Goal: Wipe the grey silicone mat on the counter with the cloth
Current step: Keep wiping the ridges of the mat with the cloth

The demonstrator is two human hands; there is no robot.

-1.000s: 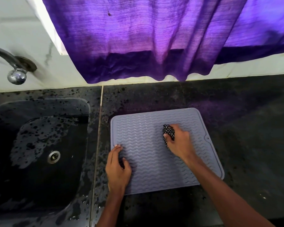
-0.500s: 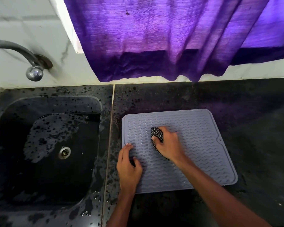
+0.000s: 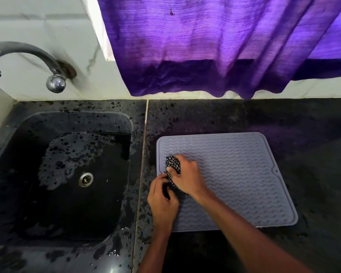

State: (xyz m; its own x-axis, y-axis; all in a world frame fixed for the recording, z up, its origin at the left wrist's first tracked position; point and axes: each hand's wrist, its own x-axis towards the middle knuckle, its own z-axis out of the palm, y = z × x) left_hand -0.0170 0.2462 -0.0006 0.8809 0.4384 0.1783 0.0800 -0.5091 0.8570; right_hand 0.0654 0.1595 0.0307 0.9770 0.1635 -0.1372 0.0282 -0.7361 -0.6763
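The grey silicone mat point(image 3: 234, 174), ribbed with wavy lines, lies flat on the dark counter point(image 3: 313, 154) just right of the sink. My right hand point(image 3: 187, 176) is shut on a bunched black-and-white checked cloth point(image 3: 173, 164) and presses it onto the mat near its left edge. My left hand point(image 3: 162, 201) rests on the mat's front left corner, fingers bent, touching the right hand and the cloth's lower end. Part of the cloth is hidden under my right palm.
A black sink point(image 3: 67, 174) with a metal drain point(image 3: 85, 179) and water patches lies to the left. A metal tap point(image 3: 28, 60) juts from the white tiled wall. A purple curtain point(image 3: 215, 46) hangs over the counter's back edge. The counter by the seam is wet.
My right hand has slid the cloth leftward across the mat, from its middle to near the left edge, meeting my left hand, which stayed on the front left corner.
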